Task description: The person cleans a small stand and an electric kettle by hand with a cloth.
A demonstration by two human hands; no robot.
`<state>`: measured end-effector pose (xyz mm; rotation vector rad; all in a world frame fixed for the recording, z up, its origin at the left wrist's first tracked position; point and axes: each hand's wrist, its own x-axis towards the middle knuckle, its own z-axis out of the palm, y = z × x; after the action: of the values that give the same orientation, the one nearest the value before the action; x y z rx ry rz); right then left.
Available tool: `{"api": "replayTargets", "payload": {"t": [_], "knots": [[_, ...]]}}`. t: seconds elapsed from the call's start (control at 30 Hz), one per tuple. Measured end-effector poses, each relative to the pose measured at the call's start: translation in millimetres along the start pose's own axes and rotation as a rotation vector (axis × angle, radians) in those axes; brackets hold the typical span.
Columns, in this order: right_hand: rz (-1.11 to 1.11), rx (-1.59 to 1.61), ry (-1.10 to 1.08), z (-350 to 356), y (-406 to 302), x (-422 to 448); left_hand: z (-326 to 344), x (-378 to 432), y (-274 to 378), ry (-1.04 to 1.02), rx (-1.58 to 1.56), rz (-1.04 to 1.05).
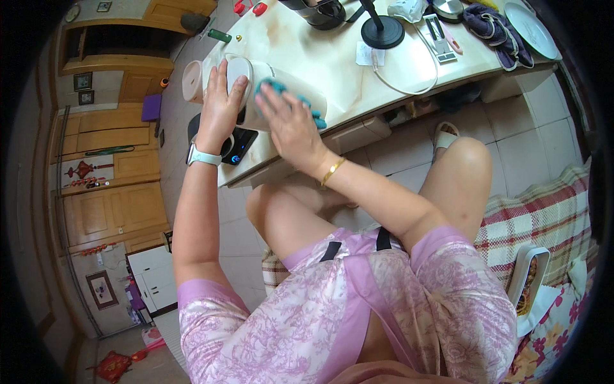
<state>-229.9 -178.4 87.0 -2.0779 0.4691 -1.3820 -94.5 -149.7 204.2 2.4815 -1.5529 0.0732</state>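
Note:
A white cylindrical lidded container [300, 86] is at the table's left end, its pale lid [239, 77] towards the left. My left hand [218, 105], with a watch on the wrist, rests against the lid, thumb apart from the fingers. My right hand [295, 122] presses a teal cloth [273, 89] onto the container's side. Parts of the cloth show beyond the fingers. Just below the container lies a black glossy panel [245, 144] with a lit blue mark, partly hidden by my left hand and the container.
A pale pink tub [193, 81] stands left of the container. The marble-patterned table [331, 57] also carries a green cylinder [219, 35], a black round stand base [382, 32], a white cable [422, 91], a dark cloth [496, 33] and a plate [531, 30]. A food tray [527, 278] sits on the plaid-covered seat.

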Motion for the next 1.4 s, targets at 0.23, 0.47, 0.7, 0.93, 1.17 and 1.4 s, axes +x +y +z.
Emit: {"api": "replayTargets", "payload": {"t": [0.23, 0.47, 0.7, 0.93, 1.17, 1.4], "knots": [[-0.193, 0.054, -0.023, -1, 5, -24, 2, 1, -2, 0.015, 0.016, 0.01], [-0.011, 0.193, 0.097, 0, 33, 19, 3, -2, 2, 0.034, 0.016, 0.034], [0.12, 0.582, 0.142, 20, 52, 59, 1, -5, 4, 0.065, 0.003, 0.029], [0.296, 0.794, -0.196, 35, 78, 102, -3, -8, 12, 0.075, -0.009, 0.047], [0.564, 0.841, -0.377, 55, 117, 50, -9, -26, 12, 0.064, -0.017, 0.101], [0.469, 0.266, -0.126, 32, 92, -3, -23, -26, -2, 0.004, -0.097, 0.285]]}}
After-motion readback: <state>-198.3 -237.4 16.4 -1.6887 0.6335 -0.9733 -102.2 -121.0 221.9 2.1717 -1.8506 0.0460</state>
